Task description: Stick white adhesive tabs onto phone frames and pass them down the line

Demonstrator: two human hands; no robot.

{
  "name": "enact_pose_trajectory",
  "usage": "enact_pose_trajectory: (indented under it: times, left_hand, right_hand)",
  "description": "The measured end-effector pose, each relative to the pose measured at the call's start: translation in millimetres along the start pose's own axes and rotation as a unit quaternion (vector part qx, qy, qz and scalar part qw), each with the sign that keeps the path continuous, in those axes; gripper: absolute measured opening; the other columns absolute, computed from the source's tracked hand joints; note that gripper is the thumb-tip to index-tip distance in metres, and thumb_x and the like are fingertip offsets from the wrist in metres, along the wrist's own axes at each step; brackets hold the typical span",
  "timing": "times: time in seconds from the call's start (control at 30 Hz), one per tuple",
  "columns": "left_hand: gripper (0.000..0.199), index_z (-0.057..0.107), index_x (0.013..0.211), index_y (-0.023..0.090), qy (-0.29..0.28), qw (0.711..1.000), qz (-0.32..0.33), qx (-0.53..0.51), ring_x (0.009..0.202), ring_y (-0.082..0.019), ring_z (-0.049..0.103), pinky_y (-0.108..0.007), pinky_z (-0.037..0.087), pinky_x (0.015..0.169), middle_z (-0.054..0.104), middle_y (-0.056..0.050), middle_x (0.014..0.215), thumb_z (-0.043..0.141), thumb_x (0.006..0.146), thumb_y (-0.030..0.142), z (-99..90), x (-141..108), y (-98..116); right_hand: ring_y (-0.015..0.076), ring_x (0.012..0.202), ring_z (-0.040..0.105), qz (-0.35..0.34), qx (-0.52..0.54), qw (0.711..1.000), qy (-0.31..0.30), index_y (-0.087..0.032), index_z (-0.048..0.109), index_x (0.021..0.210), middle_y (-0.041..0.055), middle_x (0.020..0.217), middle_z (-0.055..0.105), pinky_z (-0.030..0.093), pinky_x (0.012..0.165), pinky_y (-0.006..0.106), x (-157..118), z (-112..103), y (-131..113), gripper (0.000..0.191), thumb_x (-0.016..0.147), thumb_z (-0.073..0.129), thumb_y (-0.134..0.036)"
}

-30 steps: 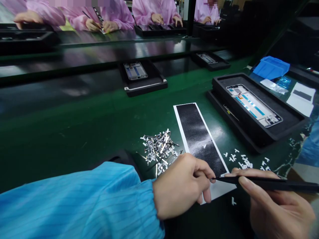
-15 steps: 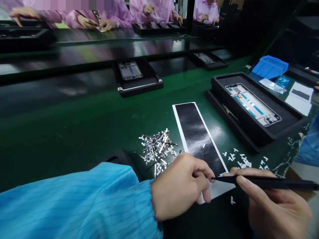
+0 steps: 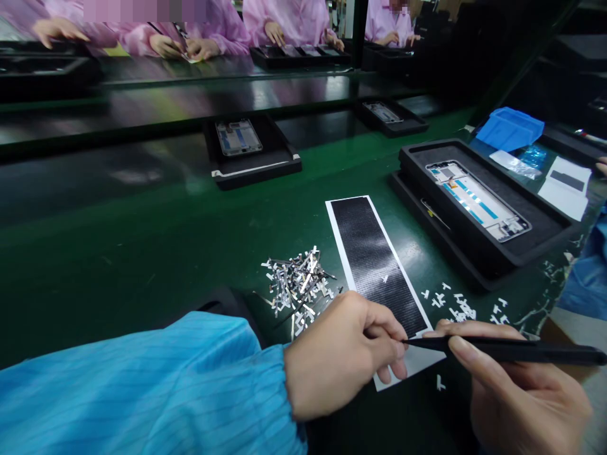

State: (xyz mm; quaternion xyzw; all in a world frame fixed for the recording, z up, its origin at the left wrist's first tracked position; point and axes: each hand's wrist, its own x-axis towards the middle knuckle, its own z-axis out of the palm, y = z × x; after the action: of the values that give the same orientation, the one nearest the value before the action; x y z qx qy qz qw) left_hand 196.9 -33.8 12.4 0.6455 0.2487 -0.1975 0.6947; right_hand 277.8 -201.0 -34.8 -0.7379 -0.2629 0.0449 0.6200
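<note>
My right hand (image 3: 526,379) holds black tweezers (image 3: 502,349) like a pen, their tips pointing left. The tips reach the fingertips of my left hand (image 3: 348,354), whose thumb and index finger are pinched together. Whatever sits in that pinch is too small or hidden to make out. Beneath both hands lies a white backing sheet with a black, finely ribbed strip (image 3: 367,240) on it; one small white piece (image 3: 383,279) rests on the black part. Left of the sheet is a heap of thin silver and black strips (image 3: 301,281). Small white T-shaped pieces (image 3: 462,308) are scattered to its right.
At right, stacked black trays (image 3: 545,234) hold an open phone frame (image 3: 478,199). Behind them are a blue bin (image 3: 509,129) and white sheets (image 3: 564,186). Further trays with phone frames (image 3: 239,137) sit farther back. Co-workers in pink sleeves (image 3: 289,22) work across the bench.
My hands stay nearly still, tweezer tips still at the left fingertips. The far left-hand tray has shifted slightly left. Across the bench, a co-worker's hand has lowered to a tray.
</note>
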Motion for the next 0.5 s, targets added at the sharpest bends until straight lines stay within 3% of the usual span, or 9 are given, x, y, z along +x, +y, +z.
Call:
enact_pose_trajectory:
  times: [0.23,0.37,0.43,0.5]
  left_hand:
    - [0.011,0.063,0.068,0.011,0.004,1.0,0.012,-0.004,0.057,-0.012,0.057,-0.022,0.045,0.059,0.066,-0.002,0.061,0.055,0.076,0.01,0.1,0.6,-3.3]
    - [0.011,0.063,0.067,0.012,0.016,1.0,0.024,-0.001,0.058,-0.013,0.057,-0.024,0.045,0.061,0.067,-0.003,0.063,0.055,0.075,0.011,-1.8,1.0,-4.2]
    - [0.012,0.063,0.066,0.012,0.021,1.0,0.022,-0.001,0.058,-0.013,0.057,-0.024,0.045,0.062,0.067,-0.003,0.063,0.055,0.074,0.011,-3.1,-0.8,-0.4]
    - [0.012,0.063,0.064,0.013,0.034,0.999,0.032,0.0,0.06,-0.012,0.057,-0.022,0.045,0.062,0.066,-0.001,0.063,0.055,0.073,0.01,-4.8,-6.4,7.6]
  right_hand:
    - [0.0145,0.061,0.068,-0.036,-0.074,0.997,-0.013,-0.024,0.072,0.072,-0.0005,0.073,0.071,0.053,0.057,0.01,0.2,-6.7,-3.3,0.005,0.07,0.075,-0.028]
    - [0.0216,0.059,0.068,0.02,-0.031,0.999,-0.028,-0.021,0.074,0.071,0.0052,0.069,0.07,0.057,0.054,0.02,2.9,-10.6,-0.8,0.011,0.065,0.078,-0.03]
    - [0.0251,0.061,0.068,0.053,0.017,0.998,0.007,-0.019,0.074,0.068,0.0078,0.069,0.07,0.058,0.056,0.028,2.7,-6.9,-1.4,0.013,0.063,0.079,-0.03]
    - [0.0229,0.063,0.067,0.043,0.058,0.994,0.085,-0.019,0.072,0.068,0.0064,0.069,0.07,0.057,0.061,0.028,2.6,-1.5,-3.7,0.01,0.064,0.077,-0.027]
